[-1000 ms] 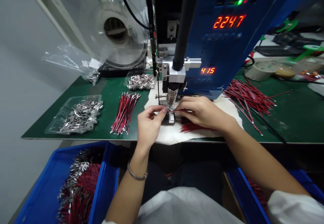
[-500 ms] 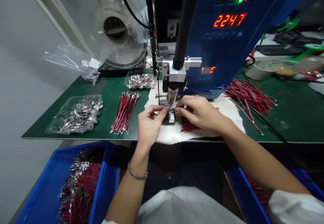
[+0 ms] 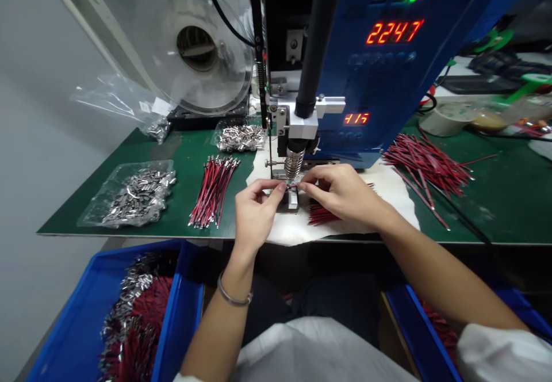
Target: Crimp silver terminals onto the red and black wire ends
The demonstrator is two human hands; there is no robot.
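Under the tip of a blue soldering machine [image 3: 362, 83], both my hands meet at a small metal fixture [image 3: 293, 199]. My left hand [image 3: 257, 206] is closed in a pinch at the fixture's left side; what lies between thumb and finger is too small to make out. From the right, my right hand [image 3: 340, 192] pinches a thin red wire whose end lies at the fixture. The spring-wrapped tip [image 3: 294, 165] stands just above the fingertips. Beneath my right hand, more red wires [image 3: 321, 214] lie on a whitish sheet [image 3: 284, 229].
Left on the green table [image 3: 172, 146] are a bundle of red-and-black wires with metal ends [image 3: 213, 192], a tray of small metal parts [image 3: 140, 195] and another bag of them [image 3: 239, 137]. A red wire pile [image 3: 426, 163] lies right. Blue bins [image 3: 71, 319] stand below the edge.
My hands stay almost still at the fixture. The lower red display on the machine reads differently now; the upper one still shows 2247.
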